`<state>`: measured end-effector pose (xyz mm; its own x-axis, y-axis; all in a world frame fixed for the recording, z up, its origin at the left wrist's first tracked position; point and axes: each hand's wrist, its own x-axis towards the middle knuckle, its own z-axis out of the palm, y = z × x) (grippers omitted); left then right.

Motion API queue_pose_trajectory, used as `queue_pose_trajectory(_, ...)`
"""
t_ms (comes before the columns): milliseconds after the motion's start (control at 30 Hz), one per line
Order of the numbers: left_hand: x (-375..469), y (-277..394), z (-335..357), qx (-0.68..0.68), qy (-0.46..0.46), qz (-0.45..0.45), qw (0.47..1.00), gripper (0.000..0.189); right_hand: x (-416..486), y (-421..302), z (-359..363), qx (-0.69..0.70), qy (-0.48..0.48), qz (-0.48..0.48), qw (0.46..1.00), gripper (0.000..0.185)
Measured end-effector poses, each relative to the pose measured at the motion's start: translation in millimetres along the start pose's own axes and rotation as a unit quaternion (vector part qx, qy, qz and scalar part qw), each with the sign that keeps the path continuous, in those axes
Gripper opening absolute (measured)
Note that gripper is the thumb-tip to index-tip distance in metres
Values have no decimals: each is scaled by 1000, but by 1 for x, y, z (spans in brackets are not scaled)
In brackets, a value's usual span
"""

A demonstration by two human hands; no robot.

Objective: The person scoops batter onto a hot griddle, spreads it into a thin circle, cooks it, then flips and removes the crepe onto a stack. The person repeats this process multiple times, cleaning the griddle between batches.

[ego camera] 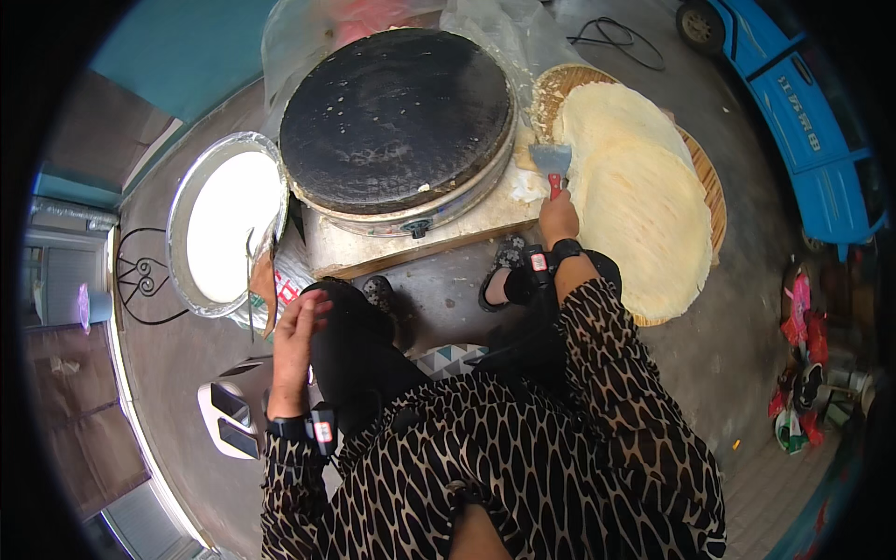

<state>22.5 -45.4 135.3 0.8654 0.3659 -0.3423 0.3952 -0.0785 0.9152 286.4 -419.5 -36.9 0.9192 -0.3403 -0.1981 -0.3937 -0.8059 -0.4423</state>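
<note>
My right hand (560,218) grips a metal scraper (551,161) by its red handle, blade pointing away from me. The blade is between the round black griddle (399,119) and a stack of large, thin, pale pancakes (644,224). A round bamboo or wooden tray (708,175) lies under the pancakes. The griddle's top has only scattered crumbs and flakes on it. My left hand (299,329) is over my left knee, holding nothing, fingers loosely bent and slightly apart. Beyond it stands a large metal pot (176,238) of white batter (231,217).
The griddle rests on a low wooden stand (420,252), with a white cloth or paper (528,185) at its right. A thin rod (250,294) leans in the pot. Plastic sheeting (483,28) hangs behind. A blue vehicle (791,119) is parked at right.
</note>
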Motion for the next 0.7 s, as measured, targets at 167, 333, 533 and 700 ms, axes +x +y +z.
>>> queue_pose_trajectory(167,-16,-15,-35,-42,131,8,990,36,8,9,67,61,-24,-89,994,33)
queue_pose_trajectory(333,-10,-52,-77,30,273,32,961,33,31,28,107,128,-184,-108,969,40)
queue_pose_trajectory(533,25,-101,-130,184,405,33,895,38,33,20,43,179,-191,-18,965,33)
queue_pose_trajectory(700,63,-127,-142,251,320,-46,912,55,-55,-86,-17,311,-290,-158,891,30)
